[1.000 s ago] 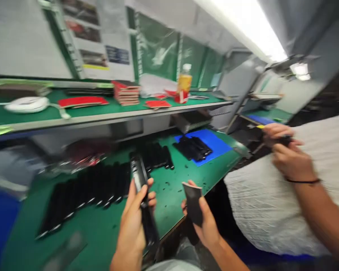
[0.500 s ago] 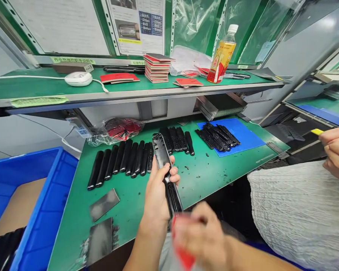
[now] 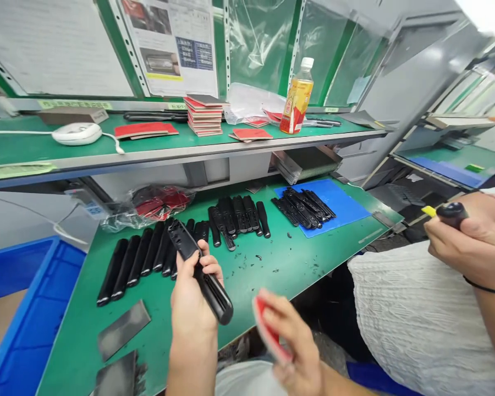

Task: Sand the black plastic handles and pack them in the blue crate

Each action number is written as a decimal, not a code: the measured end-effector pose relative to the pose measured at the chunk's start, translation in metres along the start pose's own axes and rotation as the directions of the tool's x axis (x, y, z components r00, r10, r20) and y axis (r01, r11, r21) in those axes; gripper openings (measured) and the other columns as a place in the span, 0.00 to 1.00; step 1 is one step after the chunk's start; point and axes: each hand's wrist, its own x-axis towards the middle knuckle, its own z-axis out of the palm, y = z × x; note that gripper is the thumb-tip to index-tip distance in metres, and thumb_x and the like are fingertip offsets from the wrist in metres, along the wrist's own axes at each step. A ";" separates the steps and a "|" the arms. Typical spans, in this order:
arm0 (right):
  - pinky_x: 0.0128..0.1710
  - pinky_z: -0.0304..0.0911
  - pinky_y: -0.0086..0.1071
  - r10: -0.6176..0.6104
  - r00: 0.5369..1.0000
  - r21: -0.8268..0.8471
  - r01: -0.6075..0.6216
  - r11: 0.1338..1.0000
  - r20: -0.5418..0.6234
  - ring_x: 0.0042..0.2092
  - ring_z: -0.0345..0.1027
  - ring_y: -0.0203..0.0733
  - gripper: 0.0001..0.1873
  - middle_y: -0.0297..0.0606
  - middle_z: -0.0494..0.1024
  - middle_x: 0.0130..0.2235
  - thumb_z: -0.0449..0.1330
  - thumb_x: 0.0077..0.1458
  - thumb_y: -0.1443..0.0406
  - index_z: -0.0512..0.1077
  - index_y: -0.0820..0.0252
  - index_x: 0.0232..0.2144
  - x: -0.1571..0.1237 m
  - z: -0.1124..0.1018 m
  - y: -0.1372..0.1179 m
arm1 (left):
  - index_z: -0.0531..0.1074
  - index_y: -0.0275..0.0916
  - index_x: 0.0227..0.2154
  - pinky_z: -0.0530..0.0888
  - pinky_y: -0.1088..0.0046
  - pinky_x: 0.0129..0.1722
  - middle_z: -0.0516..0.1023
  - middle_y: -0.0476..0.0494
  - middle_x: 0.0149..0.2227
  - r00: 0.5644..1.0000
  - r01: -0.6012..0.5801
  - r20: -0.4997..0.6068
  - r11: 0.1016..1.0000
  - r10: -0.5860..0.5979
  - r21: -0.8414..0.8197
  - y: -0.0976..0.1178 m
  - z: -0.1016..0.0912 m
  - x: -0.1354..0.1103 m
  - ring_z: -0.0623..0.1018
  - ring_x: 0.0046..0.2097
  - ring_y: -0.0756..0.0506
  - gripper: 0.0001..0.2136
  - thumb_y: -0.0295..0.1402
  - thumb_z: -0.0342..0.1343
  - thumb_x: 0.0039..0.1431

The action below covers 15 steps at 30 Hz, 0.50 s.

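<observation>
My left hand (image 3: 196,300) is closed round a long black plastic handle shell (image 3: 214,297), tilted with its rounded end toward me. The upper part of the shell is flat with small openings, and a groove runs along the lower part. My right hand (image 3: 299,341), slightly blurred, pinches a red sanding pad (image 3: 268,330) to the right of the shell, apart from it. Behind my left hand a row of black shells (image 3: 134,261) lies on the green bench (image 3: 231,291). More black shells (image 3: 241,214) lie further back, and a pile of black strips (image 3: 305,206) rests on a blue sheet (image 3: 348,206).
At right a co-worker's hands (image 3: 462,236) hold a black piece. Worn grey pads (image 3: 124,330) lie at front left beside a blue bin (image 3: 25,324). The shelf above carries stacked red pads (image 3: 205,118), a drink bottle (image 3: 297,99) and a white mouse-like device (image 3: 76,133).
My right hand with the red pad has moved off the shell's near end, to the right. The shell has turned in my left hand, its rounded end now showing. The view has shifted right.
</observation>
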 end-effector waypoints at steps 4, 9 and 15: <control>0.48 0.67 0.41 0.386 0.919 0.278 -0.351 0.894 -0.081 0.43 0.68 0.46 0.34 0.44 0.75 0.51 0.43 0.63 0.41 0.62 0.48 0.64 0.011 -0.003 0.000 | 0.66 0.50 0.48 0.64 0.90 0.17 0.69 0.54 0.32 0.994 -0.102 0.040 0.990 0.099 0.095 -0.019 0.009 -0.018 0.66 0.20 0.60 0.17 0.20 0.50 0.62; 0.45 0.66 0.42 0.519 0.854 0.448 -0.454 0.771 -0.028 0.39 0.66 0.45 0.33 0.44 0.76 0.43 0.42 0.64 0.43 0.67 0.52 0.61 0.018 -0.008 0.001 | 0.65 0.52 0.47 0.60 0.89 0.16 0.65 0.57 0.30 0.989 -0.130 0.082 0.982 0.120 0.135 -0.033 0.020 -0.022 0.62 0.19 0.60 0.18 0.21 0.52 0.59; 0.49 0.68 0.49 0.074 0.955 0.083 -0.053 0.995 -0.287 0.51 0.70 0.51 0.25 0.41 0.66 0.64 0.45 0.67 0.48 0.64 0.40 0.61 0.003 -0.014 0.003 | 0.64 0.52 0.46 0.60 0.88 0.16 0.66 0.57 0.31 0.989 -0.129 0.087 0.980 0.117 0.149 -0.043 0.028 -0.015 0.63 0.19 0.60 0.18 0.21 0.52 0.60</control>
